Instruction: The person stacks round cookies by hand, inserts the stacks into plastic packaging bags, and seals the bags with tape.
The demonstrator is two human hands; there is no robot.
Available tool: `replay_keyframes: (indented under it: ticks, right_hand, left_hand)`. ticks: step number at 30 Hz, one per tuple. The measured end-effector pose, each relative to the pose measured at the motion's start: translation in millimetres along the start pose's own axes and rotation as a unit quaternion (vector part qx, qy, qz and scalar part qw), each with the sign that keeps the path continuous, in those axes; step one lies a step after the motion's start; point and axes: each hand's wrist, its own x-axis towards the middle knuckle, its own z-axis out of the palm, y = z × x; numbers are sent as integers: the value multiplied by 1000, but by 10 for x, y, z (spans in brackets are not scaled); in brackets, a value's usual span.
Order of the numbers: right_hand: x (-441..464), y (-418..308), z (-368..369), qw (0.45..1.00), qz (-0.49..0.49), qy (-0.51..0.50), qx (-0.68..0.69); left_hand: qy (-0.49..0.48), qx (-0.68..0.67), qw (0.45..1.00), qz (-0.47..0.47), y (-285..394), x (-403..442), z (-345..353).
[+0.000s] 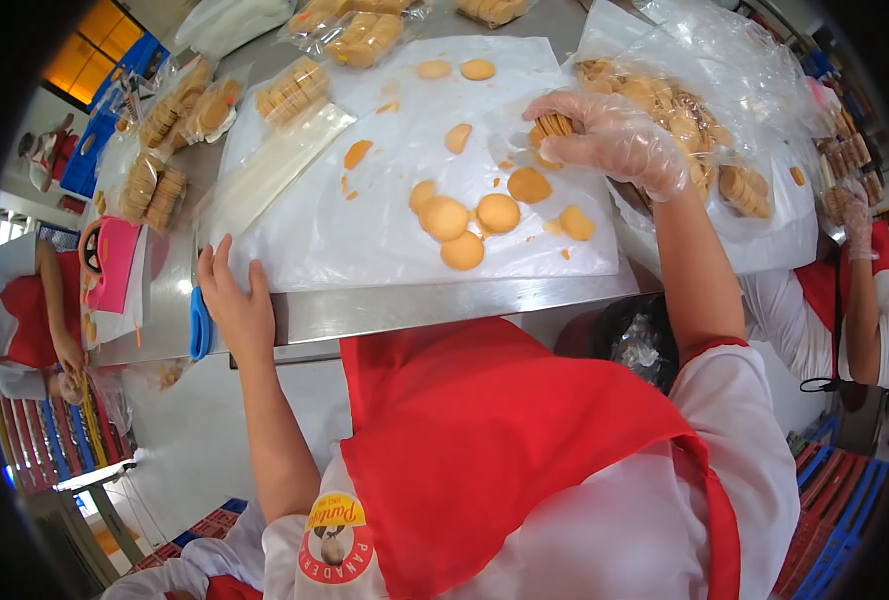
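My right hand (pixel 620 140), in a clear plastic glove, is closed around a short stack of round cookies (pixel 555 125) above the white plastic sheet (pixel 315 235). Below it on the sheet lie loose golden cookies (pixel 462 251), some overlapping, with broken pieces and crumbs among them. A darker cookie (pixel 530 185) lies just under the gloved hand. Bare, my left hand (pixel 237 305) rests at the metal table's front edge, its fingers spread and nothing in it. Beside it hangs a blue strip-like object (pixel 200 325) whose kind I cannot make out.
Right of the sheet lies a large clear bag (pixel 680 120) of cookies. Packed cookie bags (pixel 295 88) and flat empty bags (pixel 280 165) are at the left and back. A pink holder (pixel 113 265) stands at far left. Co-workers (pixel 35 300) are on both sides.
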Motion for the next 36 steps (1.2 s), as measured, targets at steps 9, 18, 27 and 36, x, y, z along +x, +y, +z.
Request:
replay_keyframes:
  ticks: [9,18,27,36]
  right_hand:
    - [-81,99,139,885,-35,-53,461]
    - [-119,-375,372,975,-169,-108,-91]
    - [-1,-542,466,959,-241,-111,-100]
    - [1,-241,11,986,-138,-45,83]
  left_hand:
    - [2,-3,1000,6,-21,-3,2]
    - [10,8,999,46,-96,-11,20]
    - [37,-20,999,6,-122,-18,-46]
    - [41,-2,998,37,-156,-9,1]
